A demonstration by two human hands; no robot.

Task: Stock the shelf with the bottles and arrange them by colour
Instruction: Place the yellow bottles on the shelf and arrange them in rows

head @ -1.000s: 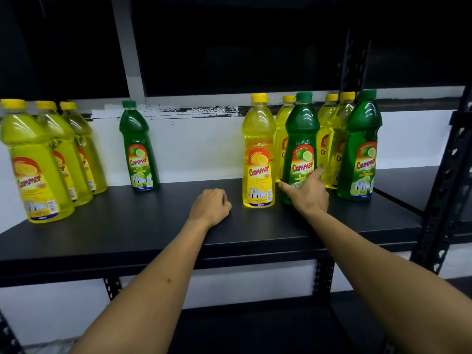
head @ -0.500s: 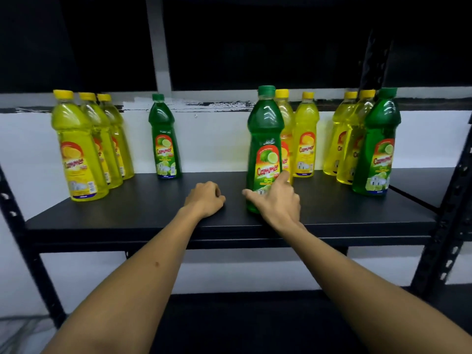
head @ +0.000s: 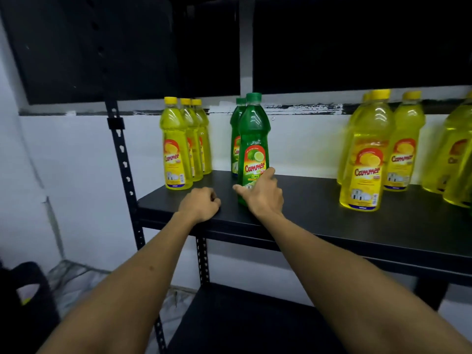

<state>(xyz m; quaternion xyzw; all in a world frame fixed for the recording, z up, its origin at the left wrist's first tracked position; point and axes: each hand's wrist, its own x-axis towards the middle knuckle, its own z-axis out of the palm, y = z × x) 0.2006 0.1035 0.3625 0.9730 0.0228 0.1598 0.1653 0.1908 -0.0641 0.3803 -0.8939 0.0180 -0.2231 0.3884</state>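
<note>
White-painted wall (head: 76, 175) behind black slotted metal racking (head: 122, 154), dark window panes (head: 357, 42) above with a pale central mullion (head: 245, 47); lighting dim; crumpled plastic sheeting (head: 74, 277) on floor.

Dim overall, edges warped, perhaps slightly motion-blurred.
</note>
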